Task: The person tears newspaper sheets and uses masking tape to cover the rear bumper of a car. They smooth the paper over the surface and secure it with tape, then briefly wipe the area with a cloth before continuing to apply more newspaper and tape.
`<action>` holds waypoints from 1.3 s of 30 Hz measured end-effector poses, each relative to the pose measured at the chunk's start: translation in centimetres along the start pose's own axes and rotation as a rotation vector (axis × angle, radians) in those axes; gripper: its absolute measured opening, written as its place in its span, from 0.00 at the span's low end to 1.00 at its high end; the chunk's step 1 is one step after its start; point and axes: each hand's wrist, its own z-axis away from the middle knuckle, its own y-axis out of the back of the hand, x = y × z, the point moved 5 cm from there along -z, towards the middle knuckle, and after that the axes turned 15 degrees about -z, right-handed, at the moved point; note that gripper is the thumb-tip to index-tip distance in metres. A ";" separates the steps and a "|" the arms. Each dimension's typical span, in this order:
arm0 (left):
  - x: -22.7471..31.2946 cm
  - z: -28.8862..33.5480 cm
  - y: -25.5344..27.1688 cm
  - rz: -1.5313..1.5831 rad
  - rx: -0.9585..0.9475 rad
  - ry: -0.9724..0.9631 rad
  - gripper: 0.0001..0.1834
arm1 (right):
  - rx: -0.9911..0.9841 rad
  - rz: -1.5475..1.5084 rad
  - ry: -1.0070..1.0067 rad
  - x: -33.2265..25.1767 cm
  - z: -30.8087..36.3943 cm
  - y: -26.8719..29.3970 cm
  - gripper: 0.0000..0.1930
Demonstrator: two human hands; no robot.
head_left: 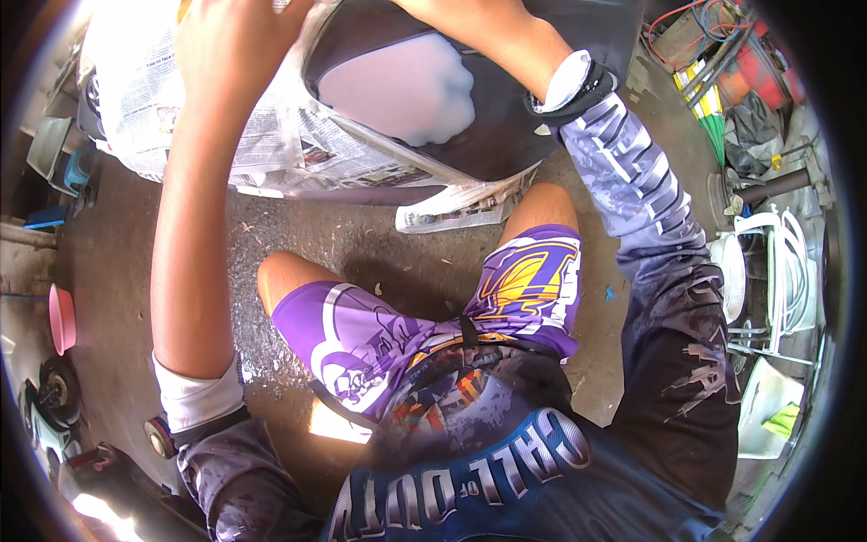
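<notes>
A car body panel (pixel 506 135) stands in front of me, dark and glossy, with a pale greyish-pink patch (pixel 397 90) across its middle. Newspaper sheets (pixel 135 90) and clear film cover the surface around it. My left hand (pixel 237 41) reaches up over the newspaper at the panel's left side; the upper edge of the view cuts off its fingers. A small yellow-orange bit (pixel 183 9) shows beside that hand, too little of it to name. My right hand (pixel 465 14) is above the pale patch, its fingers also cut off. Whether either hand holds anything is hidden.
My knees, in purple shorts (pixel 361 334), are bent below the panel over a wet concrete floor (pixel 271 361). White plastic chairs (pixel 777 271), a green-and-yellow umbrella (pixel 709 117) and hoses lie along the right. A pink basin (pixel 61 319) and a wheel (pixel 59 393) stand at left.
</notes>
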 end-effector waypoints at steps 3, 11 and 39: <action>-1.6 1.0 0.0 0.155 -0.118 0.391 0.16 | -0.031 -0.049 -0.013 0.3 0.0 0.4 0.11; 0.5 -0.7 -1.4 0.209 -0.068 0.084 0.22 | -0.028 -0.094 -0.084 1.1 0.6 -0.1 0.09; 0.2 -1.3 -1.7 0.346 -0.186 0.145 0.28 | 0.009 -0.088 -0.111 1.2 0.5 0.0 0.11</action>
